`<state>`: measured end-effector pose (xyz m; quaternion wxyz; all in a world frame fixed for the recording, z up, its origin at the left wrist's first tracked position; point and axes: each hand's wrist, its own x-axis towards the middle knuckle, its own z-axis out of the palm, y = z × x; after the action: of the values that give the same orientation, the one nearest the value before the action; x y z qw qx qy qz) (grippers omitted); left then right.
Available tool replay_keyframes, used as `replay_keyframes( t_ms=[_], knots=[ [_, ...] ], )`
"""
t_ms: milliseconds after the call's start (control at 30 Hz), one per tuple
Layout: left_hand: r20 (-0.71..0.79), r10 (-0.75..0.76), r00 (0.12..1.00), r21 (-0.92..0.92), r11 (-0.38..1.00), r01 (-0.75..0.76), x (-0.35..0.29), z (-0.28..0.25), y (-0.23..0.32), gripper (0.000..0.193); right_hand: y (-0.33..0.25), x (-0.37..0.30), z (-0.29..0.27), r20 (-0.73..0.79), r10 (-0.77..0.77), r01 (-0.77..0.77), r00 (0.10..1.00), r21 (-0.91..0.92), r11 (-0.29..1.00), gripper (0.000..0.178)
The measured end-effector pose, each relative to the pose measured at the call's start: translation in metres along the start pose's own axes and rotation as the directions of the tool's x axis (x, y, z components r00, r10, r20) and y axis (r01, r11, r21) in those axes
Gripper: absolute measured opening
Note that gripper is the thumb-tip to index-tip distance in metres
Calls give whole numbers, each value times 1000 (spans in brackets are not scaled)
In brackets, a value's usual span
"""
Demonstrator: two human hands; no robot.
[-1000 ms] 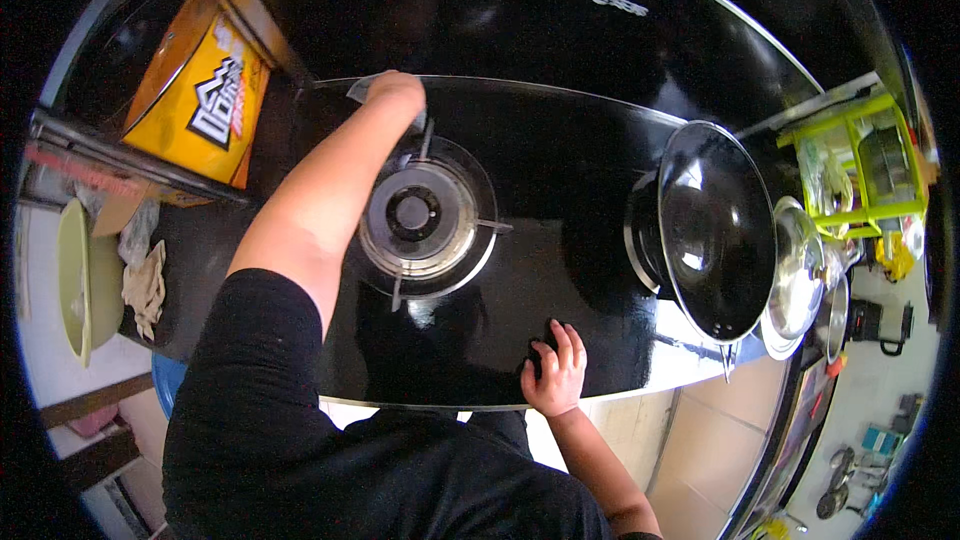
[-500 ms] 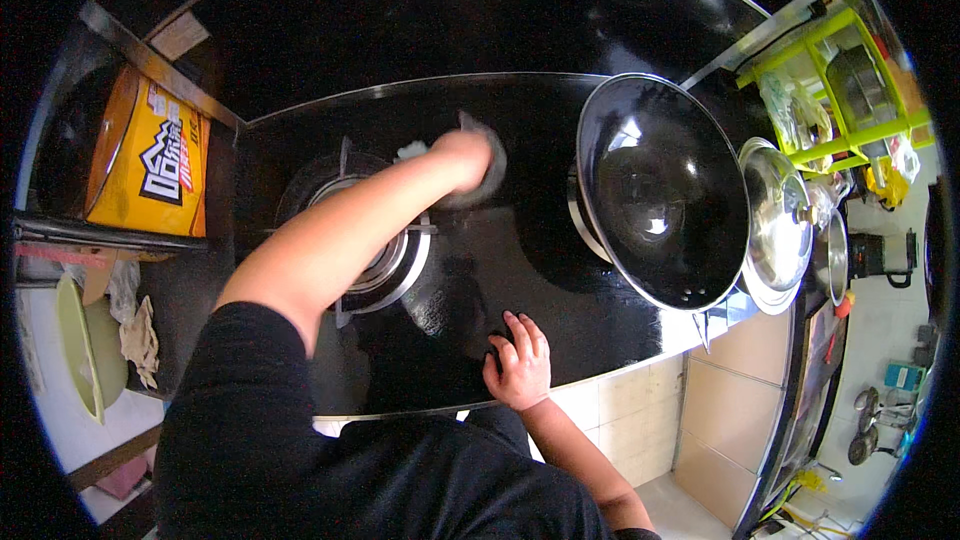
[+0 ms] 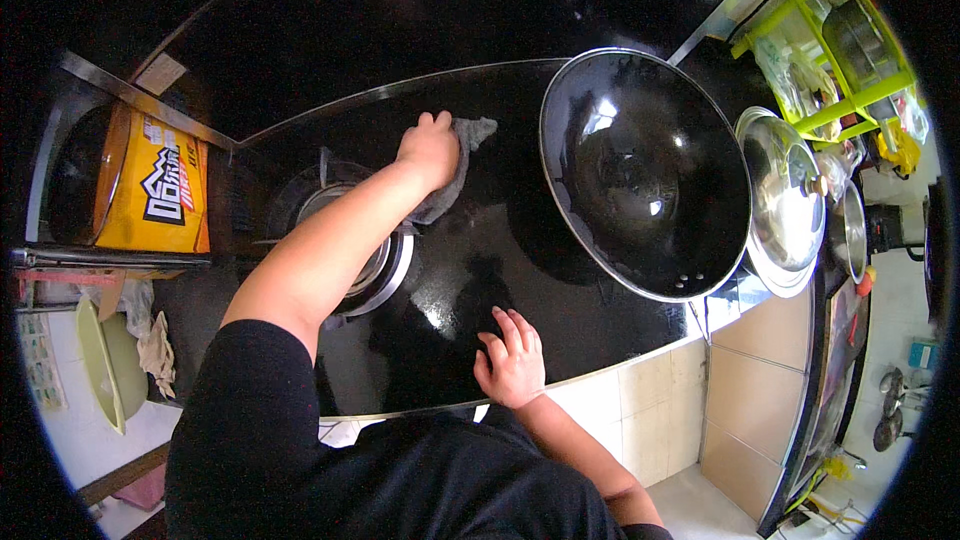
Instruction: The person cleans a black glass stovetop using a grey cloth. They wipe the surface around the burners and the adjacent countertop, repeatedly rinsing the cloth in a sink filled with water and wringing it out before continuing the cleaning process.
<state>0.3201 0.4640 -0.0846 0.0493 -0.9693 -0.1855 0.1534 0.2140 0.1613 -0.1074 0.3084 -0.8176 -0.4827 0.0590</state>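
Observation:
My left hand (image 3: 431,152) is closed on a grey cloth (image 3: 476,134), pressing it against the black, glossy cooktop (image 3: 470,250) just behind the left gas burner (image 3: 403,258). Part of the cloth hangs out past the knuckles on the right, and my forearm covers much of the burner. My right hand (image 3: 513,365) lies near the front edge of the cooktop, fingers apart, holding nothing. To the right, a large black wok (image 3: 640,180) sits tilted over the other burner.
A shiny steel lid (image 3: 785,205) stands right of the wok. Beyond it is a green rack (image 3: 860,100) with bags and containers. At the left are a yellow box (image 3: 150,185) and a pale green basin (image 3: 115,365). A dark back panel (image 3: 350,20) rises behind the cooktop.
My left hand has shifted left with the cloth, which now shows more plainly. My right hand stays at the front edge. The whole view has turned slightly.

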Motion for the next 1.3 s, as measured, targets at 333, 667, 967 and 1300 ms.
replay_keyframes(
  t_ms=[333, 667, 967, 1300],
  knots=[
    [-69, -113, 991, -162, 982, 101, -7, 5, -2, 50, 2, -3, 2, -1, -29, 29, 1000, 1, 1000, 27],
    [-39, -154, 987, -192, 971, 144, -5, 12, 2, 56, 3, -3, 3, -59, -32, 35, 998, 40, 999, 24],
    [-34, -144, 989, -201, 970, 135, -4, 8, 1, 58, 3, -4, 2, -48, -31, 32, 998, 24, 999, 24],
    [-168, -227, 959, -513, 851, 112, -16, 15, -40, 28, 4, -3, 4, -83, -49, 50, 995, 17, 999, 23]
  ],
)
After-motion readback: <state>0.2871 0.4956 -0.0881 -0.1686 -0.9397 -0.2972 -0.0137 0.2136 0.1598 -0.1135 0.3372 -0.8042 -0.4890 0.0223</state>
